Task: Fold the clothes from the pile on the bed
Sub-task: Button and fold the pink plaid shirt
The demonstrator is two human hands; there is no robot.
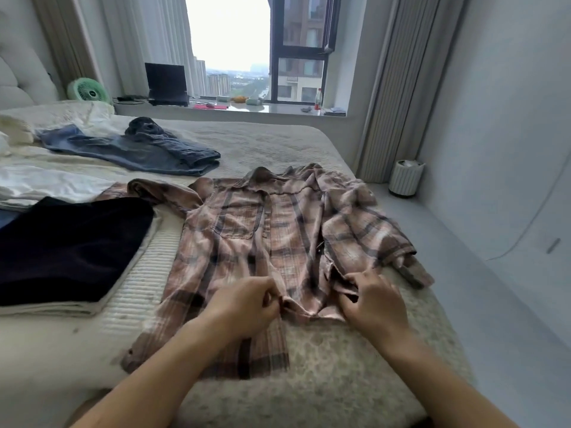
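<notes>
1. The plaid shirt [278,239] lies front-up on the bed [340,381], just right of the dark folded garment [71,242].
2. The left hand [244,307] and right hand [370,301] each pinch the hem's front edges.
3. Advice: align the plackets flat before folding.
4. The collar points windowward; the long axis runs hem-to-collar.

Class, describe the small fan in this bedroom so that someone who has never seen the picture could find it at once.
Start at the big window beyond the bed and follow its sill left, past the black laptop, to the padded headboard. The fan stands there. It is the only round, mint-green thing.
</notes>
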